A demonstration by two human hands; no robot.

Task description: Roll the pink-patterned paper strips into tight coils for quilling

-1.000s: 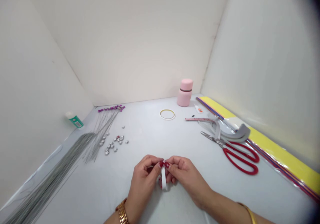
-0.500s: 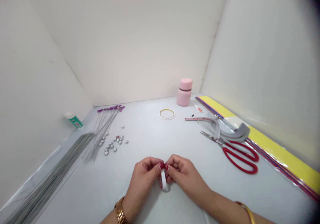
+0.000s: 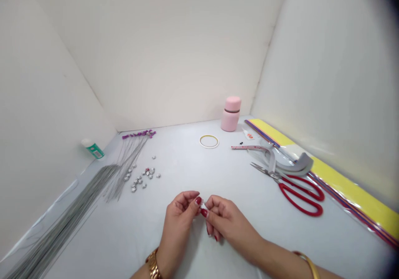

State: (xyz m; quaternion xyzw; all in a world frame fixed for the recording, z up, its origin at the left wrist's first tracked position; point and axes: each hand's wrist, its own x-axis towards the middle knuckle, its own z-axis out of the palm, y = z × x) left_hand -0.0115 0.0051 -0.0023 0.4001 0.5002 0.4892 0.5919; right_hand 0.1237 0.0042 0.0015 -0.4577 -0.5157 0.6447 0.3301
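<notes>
White strip [image 3: 203, 206], mostly hidden by fingers, sits near centre. Looks like the left hand [image 3: 179, 214] and right hand [image 3: 227, 218] both have it pinched between thumb and fingertips, probably because something that tiny needs a light grip from each side. Red-handled scissors [image 3: 281, 181] lie to the right, handles nearest, so seemingly easy to grab. Silver stars [image 3: 140, 181] sit loose to the left, likely clear of the arms. Farther back, a pink bottle [image 3: 230, 122] stands upright, out of the way I guess.
</notes>
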